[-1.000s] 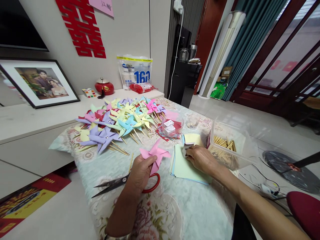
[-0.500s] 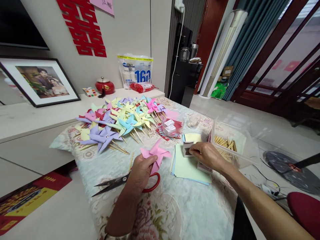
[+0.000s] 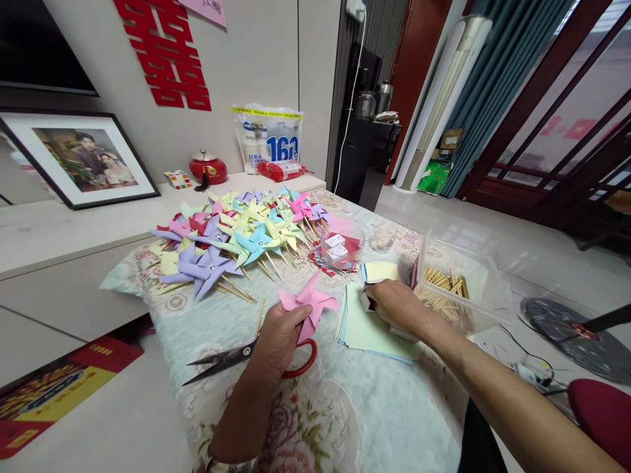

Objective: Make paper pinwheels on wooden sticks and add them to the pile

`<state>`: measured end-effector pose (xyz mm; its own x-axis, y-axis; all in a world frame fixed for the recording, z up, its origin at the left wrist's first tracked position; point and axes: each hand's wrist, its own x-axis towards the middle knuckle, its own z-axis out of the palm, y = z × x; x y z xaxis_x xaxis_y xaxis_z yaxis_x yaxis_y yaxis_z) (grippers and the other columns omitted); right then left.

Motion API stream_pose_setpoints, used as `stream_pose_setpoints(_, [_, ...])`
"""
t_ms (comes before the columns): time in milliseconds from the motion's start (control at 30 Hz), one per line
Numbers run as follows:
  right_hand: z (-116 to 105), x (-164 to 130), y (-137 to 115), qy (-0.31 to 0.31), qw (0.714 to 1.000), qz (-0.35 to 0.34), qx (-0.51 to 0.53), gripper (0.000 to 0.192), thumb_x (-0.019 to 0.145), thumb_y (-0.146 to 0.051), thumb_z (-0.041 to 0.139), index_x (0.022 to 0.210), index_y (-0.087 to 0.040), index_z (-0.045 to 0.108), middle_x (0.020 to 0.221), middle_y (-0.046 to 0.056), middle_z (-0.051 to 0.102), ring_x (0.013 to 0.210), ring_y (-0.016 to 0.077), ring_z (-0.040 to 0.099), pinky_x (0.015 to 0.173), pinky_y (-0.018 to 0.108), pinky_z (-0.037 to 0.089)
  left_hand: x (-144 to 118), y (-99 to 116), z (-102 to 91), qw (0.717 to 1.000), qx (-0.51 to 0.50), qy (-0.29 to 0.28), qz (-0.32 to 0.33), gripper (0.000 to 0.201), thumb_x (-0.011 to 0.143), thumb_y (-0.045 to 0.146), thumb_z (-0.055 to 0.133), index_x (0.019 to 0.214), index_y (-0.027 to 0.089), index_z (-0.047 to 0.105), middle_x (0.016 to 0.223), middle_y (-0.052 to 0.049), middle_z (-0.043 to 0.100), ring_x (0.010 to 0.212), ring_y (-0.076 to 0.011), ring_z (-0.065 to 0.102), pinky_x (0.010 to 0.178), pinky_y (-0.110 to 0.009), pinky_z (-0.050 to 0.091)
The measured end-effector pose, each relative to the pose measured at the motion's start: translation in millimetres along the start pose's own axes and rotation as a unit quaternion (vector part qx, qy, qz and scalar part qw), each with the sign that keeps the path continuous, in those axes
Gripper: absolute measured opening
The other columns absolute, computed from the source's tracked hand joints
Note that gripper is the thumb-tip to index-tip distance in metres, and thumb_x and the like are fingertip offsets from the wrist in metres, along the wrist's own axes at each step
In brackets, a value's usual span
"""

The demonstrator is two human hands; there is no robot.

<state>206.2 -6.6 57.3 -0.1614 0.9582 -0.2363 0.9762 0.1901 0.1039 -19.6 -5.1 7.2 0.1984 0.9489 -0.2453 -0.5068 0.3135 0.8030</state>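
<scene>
My left hand (image 3: 277,340) holds a pink paper pinwheel (image 3: 310,304) by its lower edge, just above red-handled scissors (image 3: 246,358) lying on the tablecloth. My right hand (image 3: 394,303) rests on a stack of pale green and blue paper sheets (image 3: 367,328) and closes around a small white box (image 3: 365,301), most of which my fingers hide. A clear plastic tub of wooden sticks (image 3: 446,289) stands right beside that hand.
A heap of finished pinwheels (image 3: 236,236) in several colours covers the far part of the table (image 3: 315,407). A round clear dish with small white boxes (image 3: 340,248) and a small glass (image 3: 382,240) stand behind the paper. A red stool (image 3: 601,414) is at the right.
My right hand lifted the small white box slightly, then dropped back onto the paper stack with it. My left hand and the pink pinwheel stayed put.
</scene>
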Motion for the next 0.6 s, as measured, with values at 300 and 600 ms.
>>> stream_pose_setpoints(300, [-4.0,10.8,19.0,-0.074,0.995,-0.059,0.021,0.019,0.081,-0.006,0.052,0.082,-0.016,0.068,0.080,0.008,0.070,0.070,0.0172,0.061,0.058,0.026,0.029,2.0,-2.2,-0.8,1.000,-0.006,0.007,-0.007,0.022,0.050,0.023,0.085,0.067,0.015,0.072,0.066,-0.001,0.071,0.061,-0.0120,0.060,0.062,-0.021,0.047])
stream_pose_setpoints(600, [6.1,4.6,16.3,-0.036,0.997,-0.064,0.017,0.008,0.081,-0.016,0.060,0.084,-0.017,0.067,0.085,0.009,0.072,0.074,0.0194,0.062,0.056,0.027,0.024,2.7,-3.0,-1.2,1.000,-0.009,0.006,-0.005,0.023,0.050,0.023,0.085,0.069,0.015,0.074,0.069,-0.003,0.073,0.063,-0.0137,0.063,0.065,-0.022,0.049])
